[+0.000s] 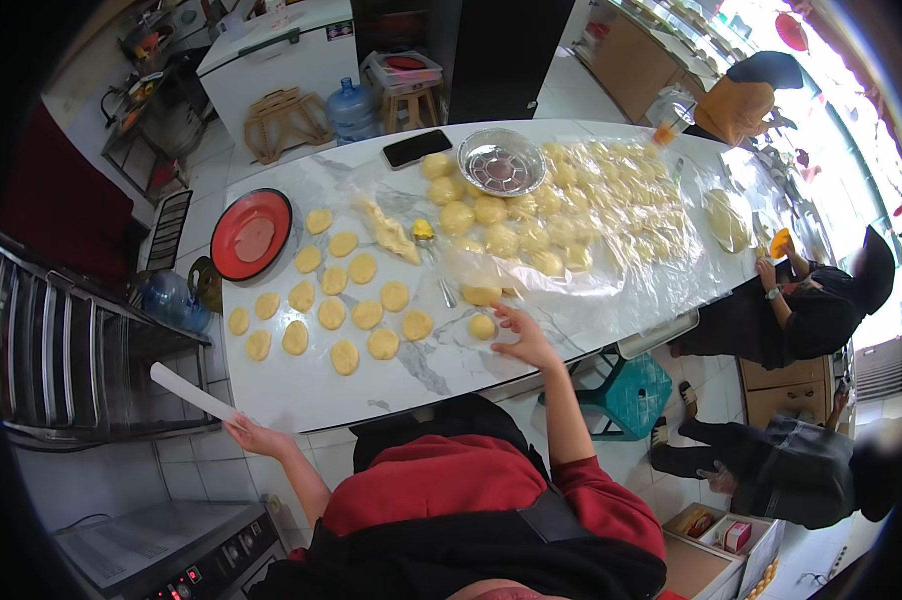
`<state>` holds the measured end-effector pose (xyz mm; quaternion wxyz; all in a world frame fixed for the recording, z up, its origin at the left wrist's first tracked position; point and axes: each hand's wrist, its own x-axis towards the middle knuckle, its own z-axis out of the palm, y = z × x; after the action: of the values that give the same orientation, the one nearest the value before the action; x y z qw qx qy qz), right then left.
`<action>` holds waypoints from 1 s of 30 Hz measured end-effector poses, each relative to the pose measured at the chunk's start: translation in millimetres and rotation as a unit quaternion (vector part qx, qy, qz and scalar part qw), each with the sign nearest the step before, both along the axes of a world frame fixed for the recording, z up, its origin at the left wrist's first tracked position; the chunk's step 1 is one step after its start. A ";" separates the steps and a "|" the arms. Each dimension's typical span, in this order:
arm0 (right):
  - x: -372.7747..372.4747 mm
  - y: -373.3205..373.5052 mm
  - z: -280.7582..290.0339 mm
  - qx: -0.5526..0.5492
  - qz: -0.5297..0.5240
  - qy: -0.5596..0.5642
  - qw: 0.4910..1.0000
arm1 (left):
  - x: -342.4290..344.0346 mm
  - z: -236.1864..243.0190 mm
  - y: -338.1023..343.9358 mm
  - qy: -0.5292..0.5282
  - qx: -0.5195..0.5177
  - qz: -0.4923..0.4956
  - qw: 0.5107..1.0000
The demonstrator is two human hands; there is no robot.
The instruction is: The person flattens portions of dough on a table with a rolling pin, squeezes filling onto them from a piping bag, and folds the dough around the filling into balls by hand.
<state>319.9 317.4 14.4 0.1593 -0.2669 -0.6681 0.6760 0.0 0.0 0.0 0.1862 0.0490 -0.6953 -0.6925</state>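
Note:
My left hand (252,434) grips one end of a white rolling pin (191,390) at the table's left front. My right hand (523,342) has its fingers spread just right of a lone dough ball (481,326), below another dough piece (480,293). Several flattened dough rounds (365,314) lie across the left half of the marble-patterned table (426,375). Many dough balls (534,235) sit under clear plastic (641,230) on the right. A spoon (444,290) with yellow filling (423,229) and a bag of pale dough or filling (391,232) lie in the middle.
A red plate (233,234), black phone (417,148) and foil pan (501,160) sit on the table. A metal rack (86,360) is at left, a teal stool (639,395) under the right side. Co-workers in black (811,315), dark grey (781,475) and mustard (731,105) are at right.

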 end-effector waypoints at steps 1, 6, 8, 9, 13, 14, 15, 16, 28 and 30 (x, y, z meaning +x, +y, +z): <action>-9.9 -12.1 -3.1 0.164 -0.049 -0.084 0.982 | 0.1 -0.9 -4.1 0.007 0.009 -0.002 1.000; -16.2 -16.0 -60.6 0.401 -0.176 -0.165 0.884 | -6.5 12.7 -8.5 0.000 -0.018 -0.001 1.000; 9.3 -11.1 -79.9 0.572 -0.239 -0.081 0.781 | -11.3 2.2 -23.0 0.006 -0.029 0.015 0.999; -2.5 -23.7 -53.8 0.543 -0.209 -0.121 0.805 | -12.4 -0.6 -34.0 0.009 -0.039 0.041 0.998; -68.8 -92.6 42.4 0.230 -0.061 -0.163 0.957 | -32.0 -3.7 -62.1 0.024 -0.068 0.004 0.997; -95.7 -114.8 50.7 0.053 -0.012 -0.124 0.991 | -36.8 -5.5 -66.5 0.017 -0.077 -0.022 0.997; -123.1 -135.8 45.0 -0.007 0.036 -0.098 0.995 | -42.7 -3.9 -67.5 0.016 -0.080 -0.012 0.997; -153.4 -162.9 44.3 0.050 0.097 -0.063 0.992 | -48.1 0.2 -78.2 0.036 -0.134 -0.031 0.990; -225.0 -227.3 28.2 0.639 -0.043 -0.106 0.760 | -55.8 44.6 -68.2 0.296 -0.447 -0.423 0.731; -202.2 -221.5 -9.6 0.691 0.065 -0.207 0.690 | -52.6 28.0 -65.9 0.326 -0.423 -0.458 0.710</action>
<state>117.8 95.9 4.8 0.1124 -0.1708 -0.9780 -0.0398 -52.6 -65.9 28.0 0.0626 -0.5883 -0.7487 -0.2989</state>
